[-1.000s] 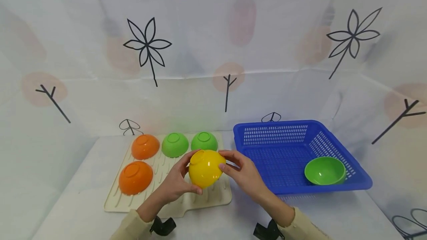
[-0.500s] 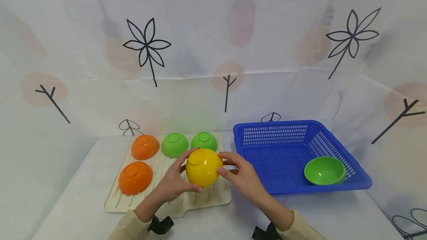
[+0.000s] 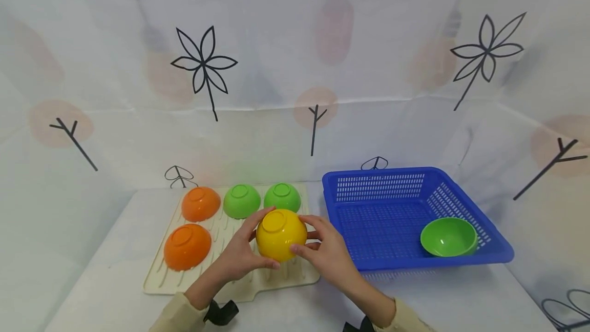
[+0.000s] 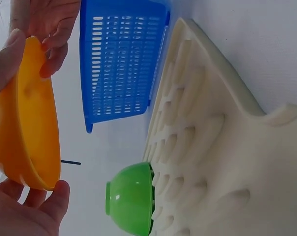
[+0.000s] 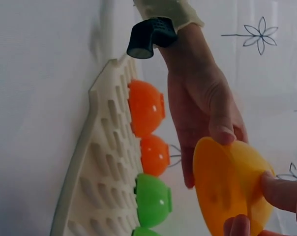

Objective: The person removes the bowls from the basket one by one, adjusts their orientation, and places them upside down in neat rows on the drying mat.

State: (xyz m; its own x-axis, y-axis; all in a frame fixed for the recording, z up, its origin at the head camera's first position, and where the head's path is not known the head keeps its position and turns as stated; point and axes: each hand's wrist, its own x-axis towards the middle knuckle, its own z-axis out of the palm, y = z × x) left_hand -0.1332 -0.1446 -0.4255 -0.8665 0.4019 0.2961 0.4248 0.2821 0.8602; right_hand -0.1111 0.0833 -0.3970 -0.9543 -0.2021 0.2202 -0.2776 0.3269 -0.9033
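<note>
A yellow bowl [image 3: 279, 235] hangs upside down over the drying board [image 3: 258, 282], its foot ring facing up and toward the head camera. My left hand [image 3: 239, 254] grips it from the left, fingers along the far side and thumb low at the near rim. From the right, my right hand [image 3: 326, 250] pinches the bowl between thumb and fingers. In the left wrist view the bowl's open underside [image 4: 45, 123] faces the board. Two orange bowls [image 3: 187, 246] stand upside down on the board's left, and two green bowls [image 3: 241, 201] along its far edge.
Right of the board stands a blue perforated basket [image 3: 378, 219], close to my right hand. Inside its right front corner a green bowl [image 3: 449, 237] lies mouth up. A patterned white cloth [image 3: 276, 142] rises behind everything.
The yellow bowl has shifted slightly left and been turned, so its foot ring shows more evenly. My right hand has moved left with it, and its thumb now lies lower on the bowl.
</note>
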